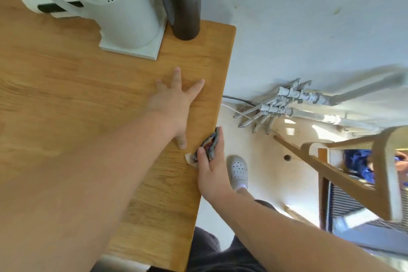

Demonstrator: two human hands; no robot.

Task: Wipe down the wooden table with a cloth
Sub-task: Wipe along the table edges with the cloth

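Observation:
The wooden table [66, 77] fills the left half of the view, with its right edge running down the middle. My left hand [174, 104] lies flat on the tabletop near that edge, fingers spread and holding nothing. My right hand [212, 168] grips a crumpled grey and multicoloured cloth [209, 143] and presses it against the table's right edge, just below my left thumb. Part of the cloth is hidden under my fingers.
A white appliance [119, 6] on a white base stands at the table's far side, with a dark cylinder [185, 6] beside it near the corner. Right of the table are floor pipes [287, 104], a wooden chair [364, 172] and my foot in a white clog [238, 170].

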